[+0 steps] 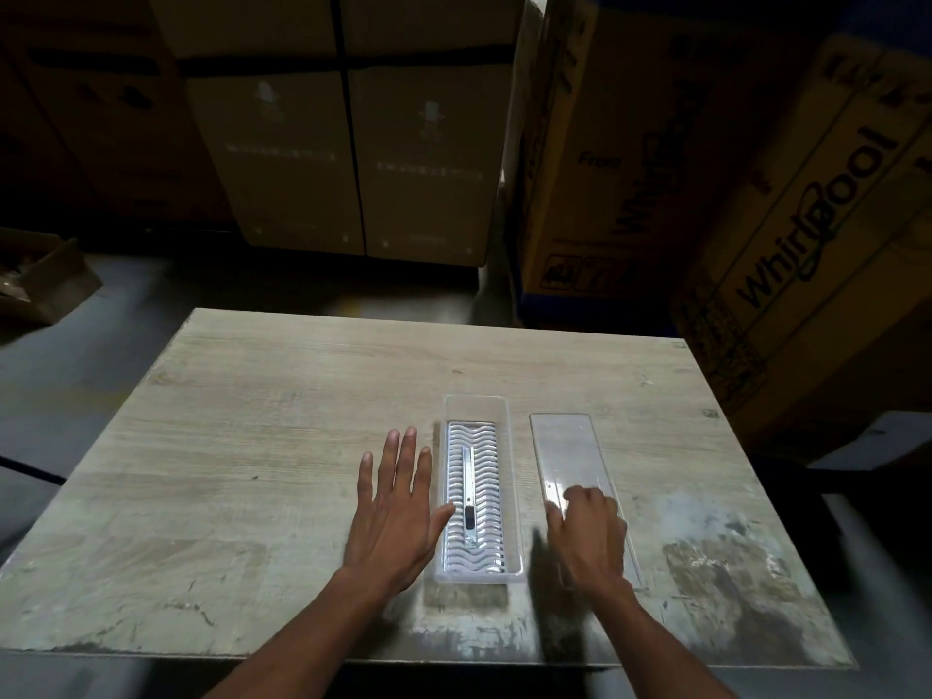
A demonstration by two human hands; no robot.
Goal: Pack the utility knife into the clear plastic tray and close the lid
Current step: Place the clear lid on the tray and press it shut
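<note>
A clear plastic tray (512,446) with a wavy white insert stands lengthwise on the wooden table (282,411). The slim utility knife (468,489) lies inside it along the middle. My left hand (396,512) rests flat and open just left of the tray, its thumb touching the tray's left wall. The clear flat lid (567,454) lies on the table right of the tray. My right hand (590,539) sits on the lid's near end with fingers curled onto it; whether it grips the lid is unclear.
Large cardboard boxes (353,143) stand behind the table, and printed appliance cartons (787,234) crowd the right side. A small open box (40,280) sits on the floor at the far left. The table's near right surface is worn and patchy.
</note>
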